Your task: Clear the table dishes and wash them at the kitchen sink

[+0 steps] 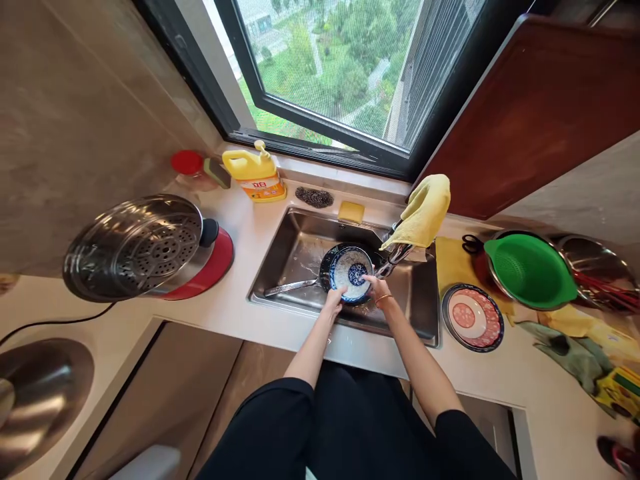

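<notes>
Both my hands hold a blue-and-white patterned bowl (345, 270), tilted so its inside faces me, over the steel sink (410, 300). My left hand (334, 301) grips the rim at the lower left, thumb on the inside. At the right rim, my right hand (377, 288) is closed on the bowl, close to the faucet (395, 259). A yellow cloth (425, 210) drapes over the faucet's upper part. Behind the bowl, a dark round dish or pan lies in the sink, partly hidden. A metal-handled utensil (290, 287) rests to its left.
Behind the sink are a yellow detergent jug (257, 177), a steel scourer (314, 197) and a yellow sponge (351, 212). Stacked plates (473, 317) and a green colander (530, 270) stand at right. A steamer pot (150, 247) stands at left, below an open window (335, 120).
</notes>
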The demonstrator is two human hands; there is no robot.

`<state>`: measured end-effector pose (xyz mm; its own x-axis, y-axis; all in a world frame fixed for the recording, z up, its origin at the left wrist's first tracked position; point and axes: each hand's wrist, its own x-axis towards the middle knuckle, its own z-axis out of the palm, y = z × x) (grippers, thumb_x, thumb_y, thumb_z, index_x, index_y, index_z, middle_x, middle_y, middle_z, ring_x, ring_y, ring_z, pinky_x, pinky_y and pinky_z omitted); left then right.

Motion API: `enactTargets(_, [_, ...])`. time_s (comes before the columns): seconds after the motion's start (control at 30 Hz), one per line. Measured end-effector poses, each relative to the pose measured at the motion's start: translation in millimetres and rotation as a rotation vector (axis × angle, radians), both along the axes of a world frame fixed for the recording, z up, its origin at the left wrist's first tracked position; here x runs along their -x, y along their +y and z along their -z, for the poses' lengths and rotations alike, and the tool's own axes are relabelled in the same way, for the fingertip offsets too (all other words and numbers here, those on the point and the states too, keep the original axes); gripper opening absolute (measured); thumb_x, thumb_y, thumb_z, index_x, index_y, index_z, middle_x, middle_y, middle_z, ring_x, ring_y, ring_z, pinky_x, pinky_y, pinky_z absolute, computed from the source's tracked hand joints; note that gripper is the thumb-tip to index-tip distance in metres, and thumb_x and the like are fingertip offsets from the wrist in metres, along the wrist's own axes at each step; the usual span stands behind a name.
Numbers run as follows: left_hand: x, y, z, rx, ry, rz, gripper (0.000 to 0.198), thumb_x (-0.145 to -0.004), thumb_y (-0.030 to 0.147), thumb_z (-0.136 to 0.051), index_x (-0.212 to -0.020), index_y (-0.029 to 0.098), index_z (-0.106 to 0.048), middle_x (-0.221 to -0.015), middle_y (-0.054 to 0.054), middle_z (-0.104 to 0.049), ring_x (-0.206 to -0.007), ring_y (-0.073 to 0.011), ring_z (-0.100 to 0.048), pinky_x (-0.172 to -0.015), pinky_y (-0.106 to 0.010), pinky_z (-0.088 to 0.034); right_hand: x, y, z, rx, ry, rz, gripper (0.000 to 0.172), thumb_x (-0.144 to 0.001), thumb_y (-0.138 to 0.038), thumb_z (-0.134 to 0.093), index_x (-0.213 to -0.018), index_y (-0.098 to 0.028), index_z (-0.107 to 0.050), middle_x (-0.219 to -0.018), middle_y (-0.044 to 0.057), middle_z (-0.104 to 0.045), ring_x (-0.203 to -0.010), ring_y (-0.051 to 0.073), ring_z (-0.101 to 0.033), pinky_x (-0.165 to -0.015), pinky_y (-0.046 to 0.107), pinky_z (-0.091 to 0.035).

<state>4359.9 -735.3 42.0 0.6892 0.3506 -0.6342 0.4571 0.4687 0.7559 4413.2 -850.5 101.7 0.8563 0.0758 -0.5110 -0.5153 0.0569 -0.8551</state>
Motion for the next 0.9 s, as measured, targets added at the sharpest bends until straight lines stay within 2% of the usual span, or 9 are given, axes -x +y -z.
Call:
enactTargets(0.17, [-10,48,-8.9,-0.21,-0.009,0.102,0.023,-0.061,0.029,-0.077,-0.076,0.012,-0.068,-0.088,-0.013,-0.071,-0.098,-0.0291,-0.063,-0.088,-0.037,-0.047,1,-24,-5.5,-0.098,0.245,-0.136,0.026,-0.072,-0.036,-0.063,-0.09,-0.018,-0.06,-0.059,0.0,-0.061,-0.055,0.015,-0.058,-0.052,0.027,-0.051])
enactTargets(0.27, [-32,61,-25.3,-0.476,0.011,0.225,0.024,-0.067,0.037,-0.075,-0.074,0.015,-0.067,-0.089,-0.013,-0.071,-0.106,-0.0316,-0.06,-0.09,-0.036,-0.043,8,-21,0.2,-0.008,0.236,-0.099,0.028,-0.078,-0.03,-0.052,-0.104,-0.021,-0.053,-0.065,-0.003,-0.06,-0.054,0.013,-0.056,-0.056,0.026,-0.052])
enactTargets(0.37, [-55,54,-46.9,-1.019,-0.055,0.479,0.032,-0.078,0.044,-0.065,-0.098,0.018,-0.065,-0.103,-0.014,-0.068,-0.106,-0.0286,-0.06,-0.09,-0.035,-0.043,13,-14,4.4,0.083,0.208,-0.05,0.033,-0.079,-0.024,-0.046,-0.112,-0.021,-0.048,-0.073,-0.002,-0.061,-0.061,0.013,-0.058,-0.065,0.028,-0.054])
enactTargets(0.43, [-68,41,-59.1,-1.276,-0.262,0.697,0.042,-0.08,0.043,-0.064,-0.115,0.02,-0.058,-0.114,-0.013,-0.064,-0.108,-0.0254,-0.059,-0.092,-0.034,-0.042,14,-11,3.0,0.11,0.166,-0.049,0.036,-0.075,-0.02,-0.049,-0.11,-0.021,-0.05,-0.079,-0.001,-0.062,-0.072,0.014,-0.059,-0.075,0.028,-0.054])
enactTargets(0.53, [-81,27,-67.3,-1.356,-0.613,1.061,0.057,-0.072,0.044,-0.072,-0.122,0.021,-0.053,-0.119,-0.012,-0.06,-0.109,-0.0241,-0.056,-0.095,-0.033,-0.041,17,-12,-4.3,0.167,0.081,-0.127,0.04,-0.068,-0.013,-0.051,-0.108,-0.02,-0.054,-0.085,0.0,-0.063,-0.083,0.015,-0.06,-0.085,0.03,-0.051])
enactTargets(0.6, [-83,27,-65.4,-1.35,-0.633,1.169,0.057,-0.071,0.047,-0.072,-0.119,0.021,-0.055,-0.114,-0.011,-0.062,-0.107,-0.025,-0.057,-0.093,-0.034,-0.042,21,-18,-11.0,0.182,0.102,-0.187,0.043,-0.069,-0.014,-0.049,-0.111,-0.02,-0.053,-0.083,0.001,-0.062,-0.076,0.016,-0.06,-0.081,0.034,-0.053])
enactTargets(0.67, [-79,31,-59.2,-1.376,-0.468,1.096,0.052,-0.077,0.05,-0.065,-0.118,0.02,-0.057,-0.112,-0.013,-0.062,-0.106,-0.0267,-0.058,-0.092,-0.036,-0.043,26,-25,-18.3,0.148,0.184,-0.176,0.049,-0.071,-0.017,-0.047,-0.119,-0.022,-0.048,-0.084,0.001,-0.062,-0.067,0.016,-0.06,-0.073,0.038,-0.055])
enactTargets(0.77, [-66,26,-47.8,-1.455,-0.215,0.84,0.053,-0.086,0.044,-0.053,-0.131,0.017,-0.049,-0.133,-0.019,-0.05,-0.126,-0.031,-0.045,-0.104,-0.043,-0.033,31,-31,-29.0,0.074,0.268,-0.06,0.054,-0.076,-0.023,-0.046,-0.129,-0.027,-0.037,-0.092,0.002,-0.062,-0.064,0.016,-0.061,-0.065,0.038,-0.057])
enactTargets(0.9, [-47,-23,-38.4,-1.362,-0.173,0.759,0.064,-0.09,0.029,-0.042,-0.147,0.006,-0.024,-0.154,-0.021,-0.02,-0.144,-0.0297,-0.012,-0.115,-0.048,-0.012,28,-23,-35.6,0.048,0.239,0.015,0.044,-0.083,-0.036,-0.044,-0.126,-0.029,-0.039,-0.105,0.004,-0.062,-0.077,0.018,-0.064,-0.067,0.036,-0.058])
